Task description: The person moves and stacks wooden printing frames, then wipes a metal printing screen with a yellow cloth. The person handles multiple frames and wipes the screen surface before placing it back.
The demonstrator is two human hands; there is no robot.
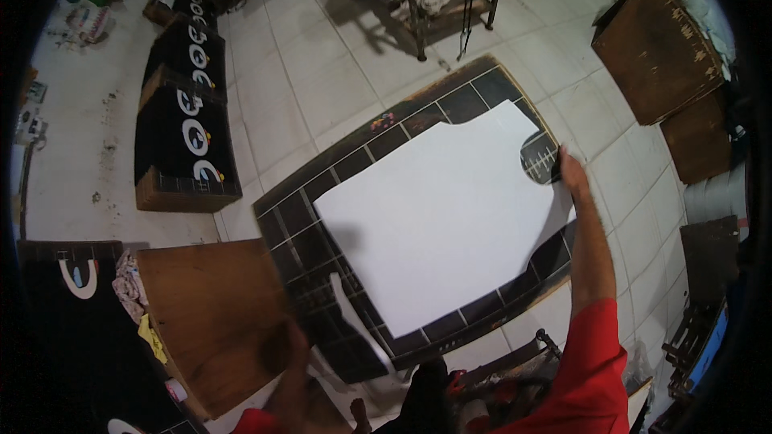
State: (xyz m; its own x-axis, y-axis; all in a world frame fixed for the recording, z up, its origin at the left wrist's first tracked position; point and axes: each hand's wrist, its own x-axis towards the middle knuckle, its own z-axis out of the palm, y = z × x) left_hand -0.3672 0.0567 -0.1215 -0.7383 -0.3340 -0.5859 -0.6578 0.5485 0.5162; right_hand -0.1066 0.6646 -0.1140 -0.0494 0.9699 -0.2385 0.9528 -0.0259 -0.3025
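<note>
A flat white shirt-shaped panel [434,225] lies across a dark board [310,213] marked with pale grid lines. Its round neck cutout points to the right, with several pale ruled marks showing inside. At the board's right edge, beside that cutout, my right hand [572,173] is closed over the rim; its fingertips are partly hidden. My left hand [296,350], dark and smeared by motion, is low by the board's left corner, and its fingers cannot be made out. Near it, a narrow white strip [354,320] lies along the board's lower left edge.
A brown wooden box [209,305] adjoins the board on the left. Black boards with white curved pieces [195,138] stand farther left. Behind is a metal-legged stand [418,16]; brown cartons [659,48] are stacked at right. Pale floor tiles [281,56] surround the board.
</note>
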